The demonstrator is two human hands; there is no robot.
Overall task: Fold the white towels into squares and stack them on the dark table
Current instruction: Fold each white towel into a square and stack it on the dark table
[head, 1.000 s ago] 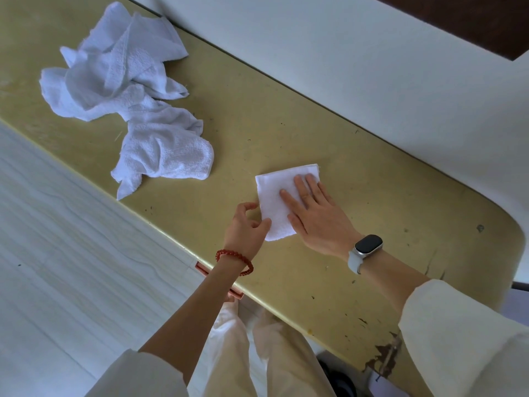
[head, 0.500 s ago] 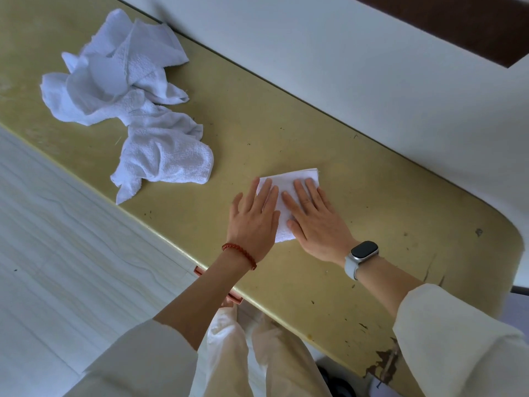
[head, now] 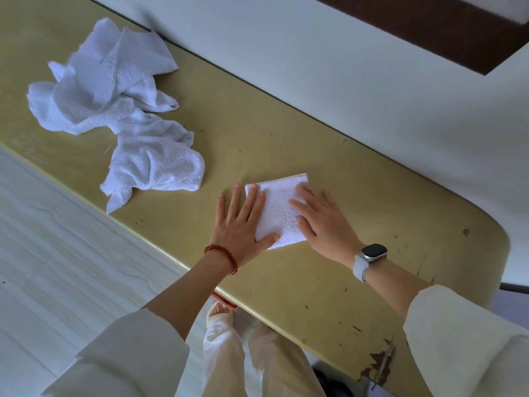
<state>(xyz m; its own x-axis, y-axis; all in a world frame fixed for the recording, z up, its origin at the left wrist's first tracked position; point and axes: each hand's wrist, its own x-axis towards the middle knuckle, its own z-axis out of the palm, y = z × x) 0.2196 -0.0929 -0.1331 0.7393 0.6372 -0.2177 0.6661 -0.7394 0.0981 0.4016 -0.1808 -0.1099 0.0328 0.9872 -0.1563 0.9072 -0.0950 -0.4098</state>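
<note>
Both hands lie flat, fingers straight: the left hand (head: 239, 224) and right hand (head: 323, 224) press the folded towel (head: 279, 212) between them onto the table (head: 286, 138), gripping nothing.

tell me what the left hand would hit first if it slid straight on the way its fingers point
Likely nothing soon: the left hand points up across bare yellow table toward the white wall, passing right of the crumpled towels.
</note>
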